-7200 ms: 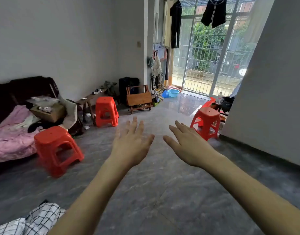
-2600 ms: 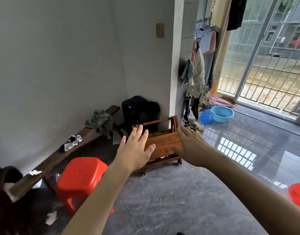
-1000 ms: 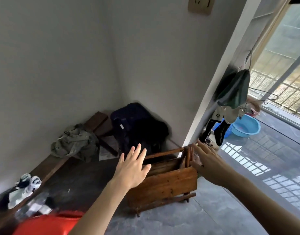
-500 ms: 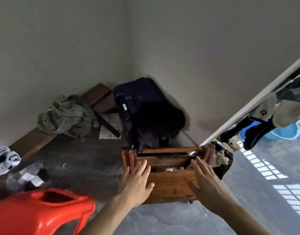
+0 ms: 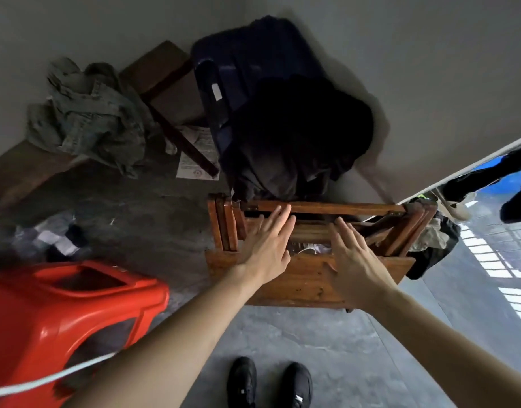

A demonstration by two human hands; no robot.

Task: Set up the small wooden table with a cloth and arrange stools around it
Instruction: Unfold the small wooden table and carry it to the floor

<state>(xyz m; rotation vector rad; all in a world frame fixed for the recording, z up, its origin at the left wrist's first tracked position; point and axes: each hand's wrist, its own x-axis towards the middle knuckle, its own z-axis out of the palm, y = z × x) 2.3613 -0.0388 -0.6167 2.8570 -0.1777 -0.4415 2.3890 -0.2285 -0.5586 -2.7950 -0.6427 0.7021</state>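
— One folded wooden table [image 5: 306, 278] is standing on edge on the floor, near the far wall; one red stool [image 5: 62, 307] is sitting near left, two hands are reaching out, and two black shoes [image 5: 268, 381] are showing at the near edge

— Anything else countable?

— One dark suitcase [image 5: 241, 69] is leaning in the corner with a black garment [image 5: 300, 136] draped over it, one wooden bench [image 5: 32, 166] is running along the left wall, and one grey-green garment [image 5: 88, 116] is lying bunched on it

— What is hard to make out?

— The stool is being cut off by the left edge, a white cord is crossing it, the things inside the table's frame are blurred, and the dark clothing at far right is only partly showing

— And the hands?

— The left hand [image 5: 268, 248] and the right hand [image 5: 353, 260] are both hovering just over the table's near board, fingers straight and spread, gripping nothing; whether the palms are touching the wood, I cannot tell
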